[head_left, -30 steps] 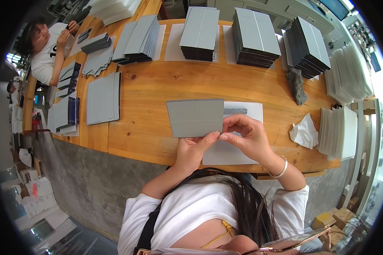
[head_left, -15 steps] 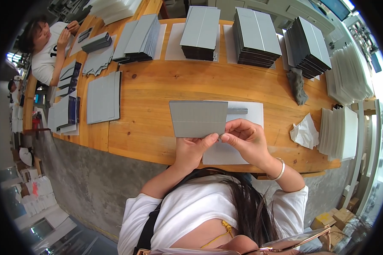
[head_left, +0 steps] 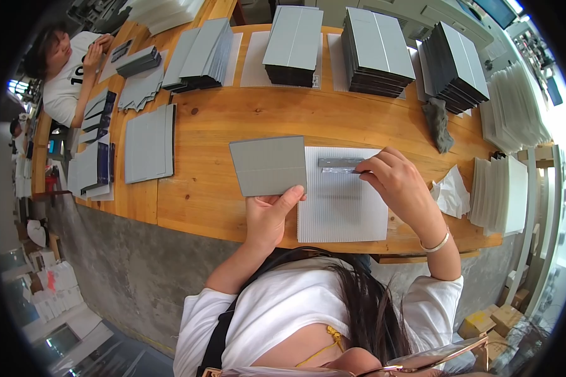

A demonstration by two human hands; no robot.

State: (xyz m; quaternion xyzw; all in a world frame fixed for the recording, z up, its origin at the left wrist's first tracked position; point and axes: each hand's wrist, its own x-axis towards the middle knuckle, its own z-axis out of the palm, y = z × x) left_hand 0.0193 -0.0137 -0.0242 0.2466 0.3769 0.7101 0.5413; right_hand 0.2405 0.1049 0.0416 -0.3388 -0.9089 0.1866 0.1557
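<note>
Held upright in my left hand (head_left: 271,217) is a flat grey rectangular plate (head_left: 267,166) with a faint line across it; my thumb presses its lower right corner. My right hand (head_left: 393,179) is closed in a pinch on the right end of a narrow, shiny grey strip (head_left: 338,170). Just behind that strip is a darker grey strip (head_left: 334,161), and I cannot tell whether the two touch. Both are over a white ribbed sheet (head_left: 333,217) at the table's near edge.
Tall stacks of grey plates (head_left: 374,47) line the far side of the wooden table (head_left: 233,125). More plates (head_left: 149,144) lie at left. A dark cloth (head_left: 438,124), crumpled white paper (head_left: 451,191) and stacked white sheets (head_left: 498,195) are at right. A co-worker (head_left: 63,78) sits far left.
My hands have moved apart. The left has carried the plate left and slightly away from me; the right has left the plate's corner and reached right and forward to the strips.
</note>
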